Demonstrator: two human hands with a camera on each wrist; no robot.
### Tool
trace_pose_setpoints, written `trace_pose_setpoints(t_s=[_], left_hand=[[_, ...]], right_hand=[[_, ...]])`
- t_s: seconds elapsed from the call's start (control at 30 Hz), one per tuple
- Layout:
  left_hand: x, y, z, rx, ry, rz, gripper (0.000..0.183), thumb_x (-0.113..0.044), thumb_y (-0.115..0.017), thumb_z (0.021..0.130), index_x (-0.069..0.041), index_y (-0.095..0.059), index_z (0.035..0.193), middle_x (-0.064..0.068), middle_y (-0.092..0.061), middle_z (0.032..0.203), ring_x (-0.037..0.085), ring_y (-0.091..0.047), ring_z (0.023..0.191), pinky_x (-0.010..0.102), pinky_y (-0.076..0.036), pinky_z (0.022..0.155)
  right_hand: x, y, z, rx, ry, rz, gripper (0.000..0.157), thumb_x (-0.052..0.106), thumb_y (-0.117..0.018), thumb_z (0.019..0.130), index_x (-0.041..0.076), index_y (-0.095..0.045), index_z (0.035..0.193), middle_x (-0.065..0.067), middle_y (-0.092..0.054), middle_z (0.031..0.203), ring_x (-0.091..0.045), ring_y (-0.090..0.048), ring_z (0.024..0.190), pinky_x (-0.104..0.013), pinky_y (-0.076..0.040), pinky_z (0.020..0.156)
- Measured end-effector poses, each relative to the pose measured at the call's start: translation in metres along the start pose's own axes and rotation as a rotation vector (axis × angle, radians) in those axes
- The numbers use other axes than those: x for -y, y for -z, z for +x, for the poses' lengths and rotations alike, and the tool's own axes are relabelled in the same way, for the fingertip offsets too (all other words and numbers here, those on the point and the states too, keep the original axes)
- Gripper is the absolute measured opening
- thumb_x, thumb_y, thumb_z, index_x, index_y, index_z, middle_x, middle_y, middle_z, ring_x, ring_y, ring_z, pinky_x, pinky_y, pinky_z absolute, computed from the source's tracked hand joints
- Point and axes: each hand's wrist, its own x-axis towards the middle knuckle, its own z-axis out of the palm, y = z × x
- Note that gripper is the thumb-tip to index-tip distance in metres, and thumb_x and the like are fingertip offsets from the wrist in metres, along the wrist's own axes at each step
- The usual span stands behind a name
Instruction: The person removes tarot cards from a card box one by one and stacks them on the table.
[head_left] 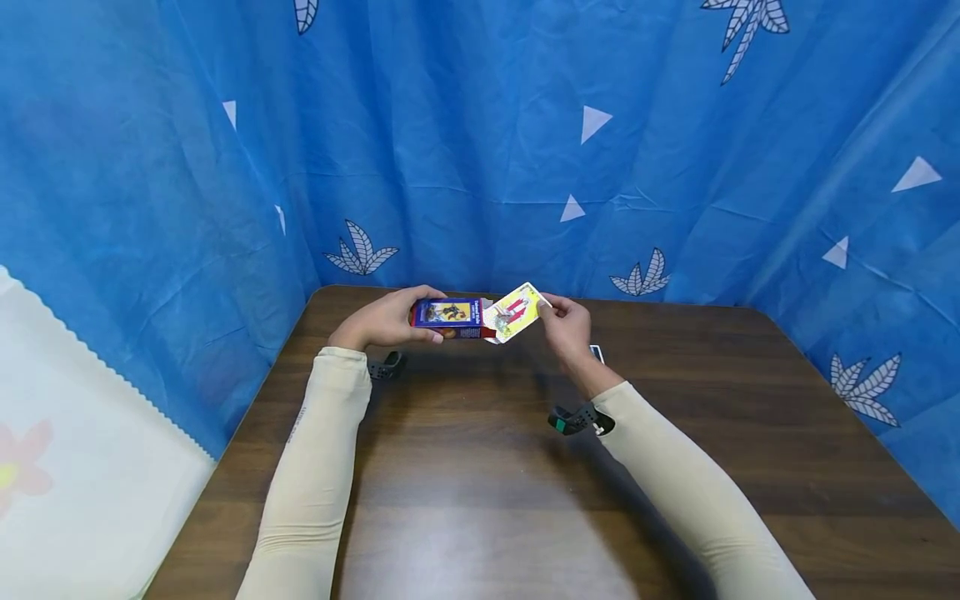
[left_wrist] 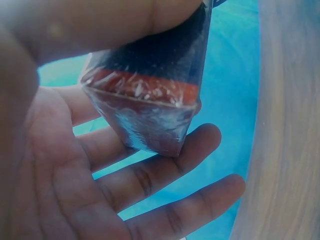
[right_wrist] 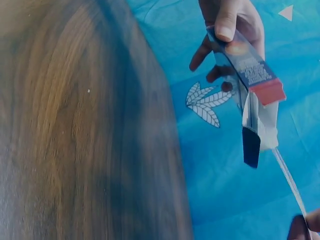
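My left hand (head_left: 390, 318) grips a blue and red card box (head_left: 448, 315) above the far side of the table, thumb on one side and fingers on the other. Its flaps hang loose at the end facing right, as the right wrist view of the open box (right_wrist: 250, 75) shows. Shiny wrap covers the closed end of the box (left_wrist: 145, 95) in the left wrist view. Between thumb and fingers, my right hand (head_left: 567, 327) pinches a yellow picture card (head_left: 516, 313), tilted at the mouth of the box. Seen edge-on, the card (right_wrist: 291, 182) is a thin strip.
On the brown wooden table (head_left: 465, 467), a small white-edged card (head_left: 597, 353) lies partly hidden behind the right wrist. A blue curtain (head_left: 480, 150) with leaf prints hangs along the back and sides. White cloth (head_left: 82, 467) drapes at the left.
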Motion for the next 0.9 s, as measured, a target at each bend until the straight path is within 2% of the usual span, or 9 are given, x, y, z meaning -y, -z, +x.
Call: trace_pose_setpoints(t_s=[0.2,0.4,0.5,0.6,0.73,0.9], left_hand=[[0.001,0.000,-0.001,0.002,-0.009,0.009,0.076,-0.037,-0.079,0.082,-0.017,-0.041,0.146,0.014,-0.048,0.141,0.034,-0.049,0.124,0.052,-0.047,0.104],[0.001,-0.001,0.000,0.002,-0.014,-0.001,0.076,-0.037,-0.079,0.082,-0.018,-0.042,0.145,0.014,-0.049,0.141,0.033,-0.049,0.123,0.052,-0.047,0.104],[0.000,-0.001,0.002,0.009,-0.006,-0.006,0.077,-0.039,-0.079,0.081,-0.019,-0.042,0.145,0.013,-0.049,0.141,0.033,-0.049,0.123,0.051,-0.048,0.103],[0.000,-0.001,0.002,0.014,0.006,-0.005,0.078,-0.041,-0.079,0.081,-0.020,-0.041,0.145,0.013,-0.049,0.140,0.033,-0.049,0.123,0.051,-0.048,0.103],[0.000,-0.001,0.002,0.018,0.014,0.000,0.079,-0.042,-0.079,0.080,-0.020,-0.041,0.146,0.013,-0.048,0.141,0.033,-0.049,0.124,0.052,-0.048,0.103],[0.001,-0.001,0.003,0.020,0.021,-0.002,0.080,-0.043,-0.079,0.080,-0.020,-0.040,0.146,0.014,-0.048,0.141,0.034,-0.049,0.124,0.052,-0.048,0.103]], right_hand=[[-0.003,0.010,0.002,-0.045,0.018,0.004,0.034,0.015,-0.048,0.104,0.003,-0.059,0.133,-0.019,-0.058,0.120,-0.020,-0.052,0.097,-0.018,-0.042,0.069],[-0.007,0.027,0.013,-0.094,0.041,-0.029,0.030,0.016,-0.056,0.101,0.003,-0.062,0.127,-0.018,-0.063,0.108,-0.013,-0.055,0.084,-0.014,-0.041,0.060],[-0.011,0.043,0.020,-0.088,0.052,-0.103,0.030,0.020,-0.058,0.100,0.005,-0.063,0.125,-0.016,-0.065,0.105,-0.013,-0.056,0.083,-0.015,-0.041,0.060],[-0.016,0.060,0.028,-0.042,0.044,-0.195,0.031,0.022,-0.057,0.100,0.006,-0.063,0.126,-0.016,-0.065,0.108,-0.017,-0.056,0.086,-0.016,-0.042,0.063],[-0.023,0.082,0.039,0.067,-0.028,-0.281,0.034,0.025,-0.055,0.102,0.006,-0.061,0.130,-0.016,-0.061,0.114,-0.023,-0.054,0.090,-0.019,-0.043,0.061],[-0.035,0.102,0.048,0.164,-0.119,-0.360,0.038,0.029,-0.051,0.103,0.007,-0.058,0.133,-0.011,-0.054,0.111,-0.016,-0.047,0.071,-0.022,-0.038,0.052]])
